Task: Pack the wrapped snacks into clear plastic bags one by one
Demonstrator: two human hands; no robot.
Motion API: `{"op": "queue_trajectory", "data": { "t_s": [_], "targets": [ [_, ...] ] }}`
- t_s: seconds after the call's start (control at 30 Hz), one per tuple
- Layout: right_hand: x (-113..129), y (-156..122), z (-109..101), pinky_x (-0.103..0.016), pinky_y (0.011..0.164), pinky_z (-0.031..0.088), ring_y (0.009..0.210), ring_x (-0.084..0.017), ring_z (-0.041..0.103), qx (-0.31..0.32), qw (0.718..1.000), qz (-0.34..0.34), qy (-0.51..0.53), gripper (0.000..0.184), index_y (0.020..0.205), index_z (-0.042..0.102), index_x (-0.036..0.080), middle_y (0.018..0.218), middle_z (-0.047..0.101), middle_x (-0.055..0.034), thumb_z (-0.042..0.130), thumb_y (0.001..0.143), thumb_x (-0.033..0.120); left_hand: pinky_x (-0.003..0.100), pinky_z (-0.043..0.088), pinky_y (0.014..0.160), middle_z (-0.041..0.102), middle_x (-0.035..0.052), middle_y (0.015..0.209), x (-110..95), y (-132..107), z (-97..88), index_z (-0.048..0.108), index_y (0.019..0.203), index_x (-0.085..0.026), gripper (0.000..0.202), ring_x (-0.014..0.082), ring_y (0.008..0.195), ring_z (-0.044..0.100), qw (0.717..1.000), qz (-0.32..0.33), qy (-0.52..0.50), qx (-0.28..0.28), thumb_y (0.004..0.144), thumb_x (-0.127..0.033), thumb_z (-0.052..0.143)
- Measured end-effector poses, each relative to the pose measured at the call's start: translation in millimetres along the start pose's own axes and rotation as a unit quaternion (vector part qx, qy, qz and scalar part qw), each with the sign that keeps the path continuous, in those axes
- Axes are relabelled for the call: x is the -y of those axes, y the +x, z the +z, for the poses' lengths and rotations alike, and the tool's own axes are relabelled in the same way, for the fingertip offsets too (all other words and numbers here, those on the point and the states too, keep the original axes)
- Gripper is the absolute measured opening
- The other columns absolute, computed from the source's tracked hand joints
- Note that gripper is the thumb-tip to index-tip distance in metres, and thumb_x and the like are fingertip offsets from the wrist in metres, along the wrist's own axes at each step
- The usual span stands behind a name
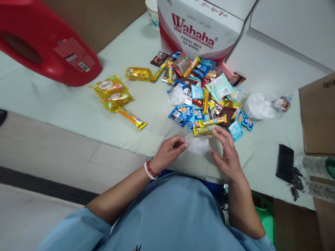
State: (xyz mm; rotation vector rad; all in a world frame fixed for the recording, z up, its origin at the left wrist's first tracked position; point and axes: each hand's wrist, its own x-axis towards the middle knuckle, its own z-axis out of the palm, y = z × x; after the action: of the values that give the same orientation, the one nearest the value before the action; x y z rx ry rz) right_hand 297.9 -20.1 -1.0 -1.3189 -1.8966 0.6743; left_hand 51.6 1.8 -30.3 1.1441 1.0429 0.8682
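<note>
My left hand (171,151) pinches the left edge of a crumpled clear plastic bag (198,144) near the table's front edge. On the bag's other side, my right hand (226,153) has its fingers and thumb spread apart. Its fingertips reach close to a yellow snack stick (202,131); I cannot tell whether they touch. Just beyond both hands lies a heap of wrapped snacks: blue packets (180,115), yellow sticks, brown packets and a pale green packet (219,87). A second crumpled clear bag (176,95) rests on the heap's left side.
Yellow-wrapped snacks (112,90) lie to the left, near a red jug (65,52). Behind the heap stands a Wahaha carton (195,31). White plastic bags (261,106), a black phone (285,163), keys (297,181) and clear bottles (314,165) are at the right.
</note>
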Motion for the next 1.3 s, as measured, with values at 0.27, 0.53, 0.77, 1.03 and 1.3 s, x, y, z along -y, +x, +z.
{"op": "queue_trajectory", "data": {
  "t_s": [0.27,0.53,0.77,1.03,1.3],
  "targets": [
    [-9.8,-3.4,10.2,-0.038,0.081,0.055,0.086,-0.023,0.066,-0.008,0.986,0.140,0.094,0.012,0.095,0.078,0.030,0.089,0.075,-0.0029,0.071,0.096,0.039,0.025,0.043,0.063,0.055,-0.0032,0.068,-6.3,3.1,-1.6,0.059,0.078,-0.019,0.059,0.0114,0.065,0.047,0.999,-0.017,-0.030,0.015,0.079,-0.076,0.076],
    [-25.4,-20.0,-5.8,-0.021,0.045,0.040,0.054,-0.012,0.056,-0.123,0.838,0.393,0.357,0.040,0.084,0.067,0.022,0.065,0.059,0.0037,0.092,0.070,0.051,0.024,0.043,0.061,0.058,-0.0025,0.068,-0.5,9.5,-25.9,0.064,0.078,-0.018,0.053,0.0110,0.064,0.049,0.999,-0.010,0.000,-0.035,0.080,-0.069,0.079],
    [-29.0,-29.4,-9.4,-0.020,0.043,0.038,0.049,-0.010,0.053,-0.182,0.827,0.387,0.365,0.038,0.085,0.065,0.022,0.059,0.058,0.0051,0.091,0.071,0.045,0.032,0.054,0.078,0.073,0.0054,0.090,-1.0,0.0,-46.9,0.078,0.090,-0.021,0.017,0.0172,0.083,0.066,0.987,0.117,0.099,-0.051,0.090,-0.037,0.075],
    [-23.1,-30.2,-9.5,-0.019,0.047,0.041,0.055,-0.011,0.055,-0.185,0.838,0.365,0.360,0.036,0.085,0.067,0.023,0.062,0.061,0.0037,0.091,0.074,0.046,0.048,0.054,0.104,0.067,0.0128,0.134,-4.3,-17.1,-46.8,0.065,0.132,-0.025,0.037,0.0288,0.127,0.063,0.934,0.236,0.250,-0.100,0.100,-0.041,0.062],
    [-6.0,-24.8,-18.5,-0.015,0.038,0.035,0.050,-0.007,0.051,-0.192,0.812,0.377,0.402,0.038,0.085,0.067,0.022,0.066,0.057,0.0050,0.094,0.069,0.042,0.068,0.012,0.130,0.077,0.0053,0.125,5.8,6.2,-9.4,0.075,0.118,-0.032,0.021,0.0316,0.146,0.053,0.835,0.284,0.470,0.034,0.099,-0.029,0.066]
  ]
}}
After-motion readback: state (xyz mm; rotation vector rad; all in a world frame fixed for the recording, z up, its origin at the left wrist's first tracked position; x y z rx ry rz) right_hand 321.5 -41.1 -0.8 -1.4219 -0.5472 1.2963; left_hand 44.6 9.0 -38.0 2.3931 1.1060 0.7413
